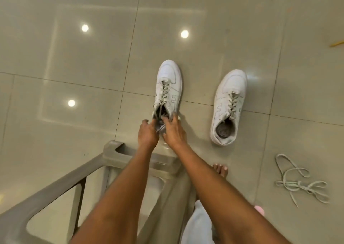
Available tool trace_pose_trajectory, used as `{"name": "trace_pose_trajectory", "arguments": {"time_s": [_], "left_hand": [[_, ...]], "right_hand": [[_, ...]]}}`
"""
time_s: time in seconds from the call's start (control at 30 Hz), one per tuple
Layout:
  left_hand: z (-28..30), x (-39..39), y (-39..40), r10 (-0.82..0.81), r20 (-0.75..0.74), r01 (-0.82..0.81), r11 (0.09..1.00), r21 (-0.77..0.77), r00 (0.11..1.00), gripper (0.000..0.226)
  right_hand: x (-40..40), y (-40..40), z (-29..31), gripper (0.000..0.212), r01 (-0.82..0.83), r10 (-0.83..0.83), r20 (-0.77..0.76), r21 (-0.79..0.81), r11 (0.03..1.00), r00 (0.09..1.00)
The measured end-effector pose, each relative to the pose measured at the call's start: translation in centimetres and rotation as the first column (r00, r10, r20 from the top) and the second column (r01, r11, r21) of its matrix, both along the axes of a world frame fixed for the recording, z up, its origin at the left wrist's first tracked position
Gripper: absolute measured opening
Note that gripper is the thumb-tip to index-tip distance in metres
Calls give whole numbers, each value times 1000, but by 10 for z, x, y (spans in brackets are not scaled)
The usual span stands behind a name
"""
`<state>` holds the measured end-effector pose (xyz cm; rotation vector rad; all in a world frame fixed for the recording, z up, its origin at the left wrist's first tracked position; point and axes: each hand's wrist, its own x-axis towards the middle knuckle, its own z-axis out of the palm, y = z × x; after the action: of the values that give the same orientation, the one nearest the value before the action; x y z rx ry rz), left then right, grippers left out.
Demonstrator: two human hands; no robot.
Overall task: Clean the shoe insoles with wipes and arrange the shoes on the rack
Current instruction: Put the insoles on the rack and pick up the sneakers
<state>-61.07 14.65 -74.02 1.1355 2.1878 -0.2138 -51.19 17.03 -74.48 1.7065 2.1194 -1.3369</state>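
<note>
A white sneaker (168,87) with grey laces stands on the tiled floor, toe pointing away from me. My left hand (147,134) grips the left side of its collar. My right hand (174,132) holds the right side, fingers curled into the opening near the tongue. The heel and most of the insole are hidden behind my hands. A second white sneaker (229,106) lies to the right, apart from my hands, its grey insole visible through the opening.
A grey plastic rack frame (111,151) runs from the bottom left toward the shoe. A loose grey shoelace (301,183) lies on the floor at right. My bare foot (220,170) stands near it. A yellow object (337,43) shows at the right edge.
</note>
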Motion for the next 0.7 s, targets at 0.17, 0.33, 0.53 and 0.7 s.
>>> {"name": "trace_pose_trajectory", "arguments": {"time_s": [0.17,0.33,0.53,0.7], "left_hand": [[-3,7,-6,-53,12,52,995,83,999,24],[45,53,-19,-42,-32,48,975,218,999,16],[132,110,-18,44,101,-68,967,246,994,16],[192,160,-14,230,358,-327,915,237,905,33]], "right_hand": [[7,-8,-18,48,22,-22,33,-4,1000,999],[41,-3,29,49,-28,28,10,20,999,1000],[87,-6,109,44,52,-56,70,58,997,996],[126,-15,162,22,260,-266,66,78,962,962]]}}
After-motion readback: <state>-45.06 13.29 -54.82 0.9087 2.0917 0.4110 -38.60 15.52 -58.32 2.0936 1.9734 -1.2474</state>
